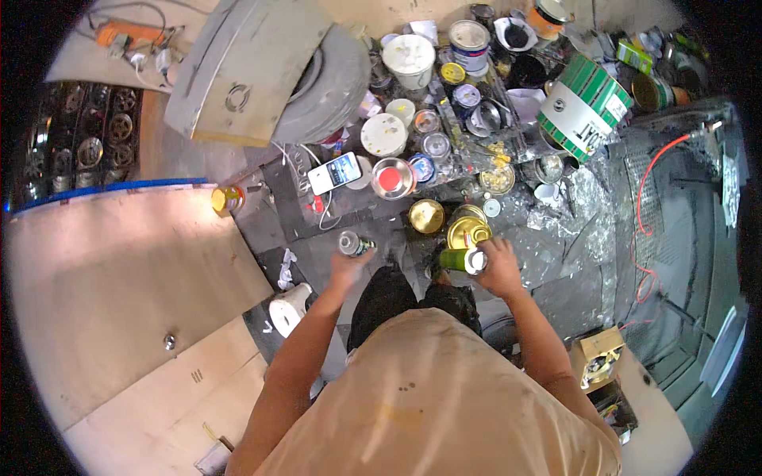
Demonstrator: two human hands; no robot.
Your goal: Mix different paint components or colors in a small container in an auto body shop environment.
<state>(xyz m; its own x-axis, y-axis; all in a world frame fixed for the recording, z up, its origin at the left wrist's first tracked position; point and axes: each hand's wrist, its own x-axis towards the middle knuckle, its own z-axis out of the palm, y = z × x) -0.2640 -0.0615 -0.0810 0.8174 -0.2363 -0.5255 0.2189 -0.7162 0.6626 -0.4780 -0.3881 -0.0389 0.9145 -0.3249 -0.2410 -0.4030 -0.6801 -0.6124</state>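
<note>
My left hand is closed around a small clear bottle with a dark label, held away from my body on the left. My right hand grips a green can with a pale end, which lies tilted on its side in the air. Just beyond that can is an open gold tin, partly covered by it. Left of this tin stands another round gold tin. Parts of my right fingers are hidden behind the can.
Many paint pots crowd the low bench ahead, among them a white tub and a large green-and-white can. A phone lies at its near left. A paper roll is by my left forearm; a red hose hangs right.
</note>
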